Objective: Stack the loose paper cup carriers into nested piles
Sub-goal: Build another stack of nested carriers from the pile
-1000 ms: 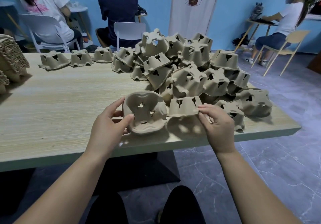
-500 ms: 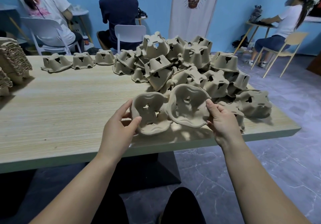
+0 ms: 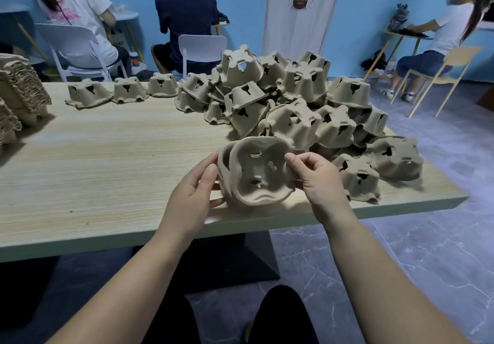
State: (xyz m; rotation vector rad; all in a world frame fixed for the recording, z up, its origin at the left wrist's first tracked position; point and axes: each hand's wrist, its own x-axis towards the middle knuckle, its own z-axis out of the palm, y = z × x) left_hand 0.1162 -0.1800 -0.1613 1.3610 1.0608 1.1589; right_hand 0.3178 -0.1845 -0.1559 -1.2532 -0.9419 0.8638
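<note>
At the near edge of the pale wood-grain table (image 3: 120, 162), our right thumb and forefinger (image 3: 294, 162) pinch the right rim of a brown moulded-pulp cup carrier (image 3: 256, 180), its hollow side turned toward us. Our left fingers (image 3: 211, 174) curl round the left wall of a second identical carrier (image 3: 223, 160) just behind it. The right hand (image 3: 323, 183) and left hand (image 3: 191, 200) hold the pair just above the table, with the front carrier partly seated in the rear one.

We judge the step in hand to be nesting, as the two rims are not yet flush on the left. The next move calls for aligning the cup wells, pressing the front carrier home, then setting the pair on the table.

Count:
- Carriers in hand: two.
- Single carriers (image 3: 129, 90) in a row along the table's far edge: three.
- Loose heap (image 3: 302, 108) on the table's right half: one, roughly two dozen pieces; we cannot give an exact figure.
- Nested piles (image 3: 21, 90) at the table's left end: two.
- Seated people (image 3: 187, 15) beyond the table: three.
</note>
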